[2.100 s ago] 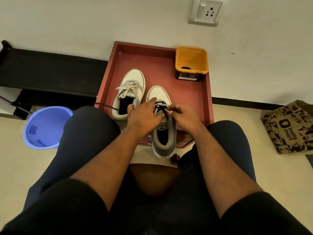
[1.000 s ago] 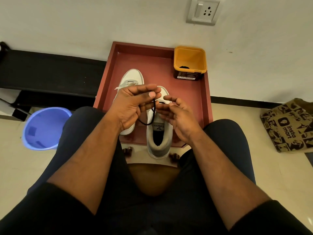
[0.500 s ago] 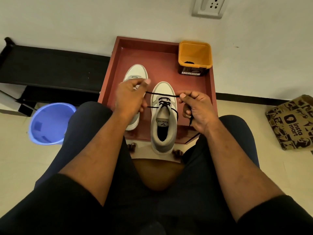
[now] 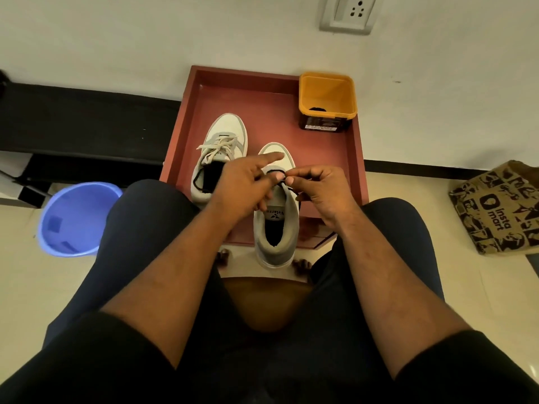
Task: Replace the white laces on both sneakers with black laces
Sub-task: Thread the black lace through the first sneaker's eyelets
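Against a white wall with one switch-and-socket plate (image 4: 348, 13) stands a red-brown tray (image 4: 186, 123) on a pale tiled floor, and it carries two sneakers and one orange square tub (image 4: 328, 96). Inside the tub lies a small dark clump, too small to identify. One left sneaker (image 4: 226, 135) has white laces (image 4: 217, 148) threaded through it; the right sneaker (image 4: 275, 225), its heel overhanging the tray's near edge, carries a black lace (image 4: 275, 170) at its eyelets. Above that shoe the left hand (image 4: 248, 185) has its index finger stretched forward and the other fingers curled at the black lace, while the right hand (image 4: 319, 188) pinches the same lace between thumb and fingertip. One blue plastic bucket (image 4: 77, 218) sits on the floor to the left, with nothing visible inside. One printed paper bag (image 4: 498, 211) lies to the right.
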Tool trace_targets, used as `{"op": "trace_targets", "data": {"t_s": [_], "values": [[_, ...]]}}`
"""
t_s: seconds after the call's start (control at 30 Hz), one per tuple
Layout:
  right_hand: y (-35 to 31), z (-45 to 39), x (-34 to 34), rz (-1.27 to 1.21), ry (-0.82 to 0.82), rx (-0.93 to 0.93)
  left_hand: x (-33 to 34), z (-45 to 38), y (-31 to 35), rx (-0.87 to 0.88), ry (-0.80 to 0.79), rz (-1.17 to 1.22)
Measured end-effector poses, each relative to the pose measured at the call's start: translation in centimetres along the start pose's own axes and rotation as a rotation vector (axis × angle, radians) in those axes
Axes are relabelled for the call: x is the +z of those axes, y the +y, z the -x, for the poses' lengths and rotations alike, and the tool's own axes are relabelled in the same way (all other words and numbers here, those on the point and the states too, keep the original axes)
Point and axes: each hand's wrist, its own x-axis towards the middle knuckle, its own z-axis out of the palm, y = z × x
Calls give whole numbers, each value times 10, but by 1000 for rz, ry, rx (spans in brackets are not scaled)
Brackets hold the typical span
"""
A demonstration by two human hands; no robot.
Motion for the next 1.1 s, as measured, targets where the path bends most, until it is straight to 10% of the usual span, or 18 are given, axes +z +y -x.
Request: {"op": "trace_targets", "data": {"t_s": [0.53,1.1], "values": [[-9,-4,-1,-194,-9,49,13,-11,-13,248,42,-166],[6,-5,-3,237,143,31,18,-12,-34,261,162,-158]]}}
